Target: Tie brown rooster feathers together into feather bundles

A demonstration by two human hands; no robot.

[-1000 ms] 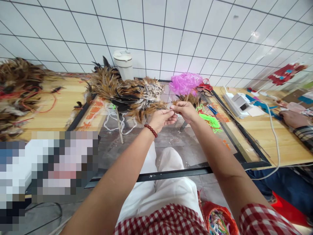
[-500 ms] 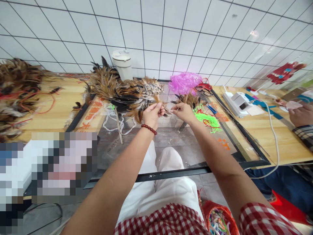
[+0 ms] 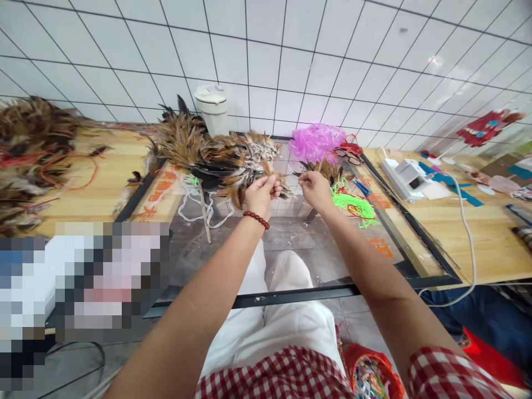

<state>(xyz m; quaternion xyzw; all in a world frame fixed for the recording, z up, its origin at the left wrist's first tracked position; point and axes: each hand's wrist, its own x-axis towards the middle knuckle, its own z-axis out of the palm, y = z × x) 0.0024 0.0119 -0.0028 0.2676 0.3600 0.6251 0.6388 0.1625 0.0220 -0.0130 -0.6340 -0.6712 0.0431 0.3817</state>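
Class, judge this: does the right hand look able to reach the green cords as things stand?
Probably yes: the right hand is close beside the green cords, with nothing visible between them, though its pinch may need opening.

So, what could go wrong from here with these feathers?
The right hand is close to the green cord and might snag it. The white strips lie beside the feather bundle and could tangle with it. The pale lidded cup stands close behind the feather bundle, so a push might tip it.
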